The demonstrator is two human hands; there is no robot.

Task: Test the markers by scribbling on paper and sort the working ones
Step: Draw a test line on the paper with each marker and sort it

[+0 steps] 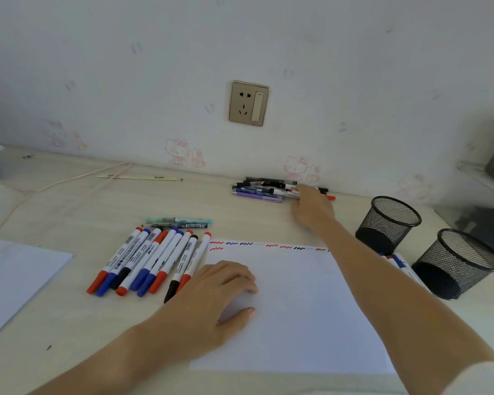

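A white sheet of paper [297, 309] lies in front of me, with short red, blue and black scribbles [268, 245] along its far edge. My left hand [217, 297] rests on the sheet's left side, fingers loosely bent, holding nothing. Left of the sheet, several whiteboard markers [151, 260] with red, blue and black caps lie side by side. A pile of pens and markers [263, 189] sits by the wall. My right hand [311, 206] reaches to the pile's right end, its fingers over the markers there. Whether they grip one is hidden.
Two black mesh pen cups [388, 223] [457, 263] stand right of the sheet, with a couple of markers [397, 260] lying between them and the paper. Two teal pens [180, 220] lie beyond the marker row. Another white sheet [12, 275] lies at the left.
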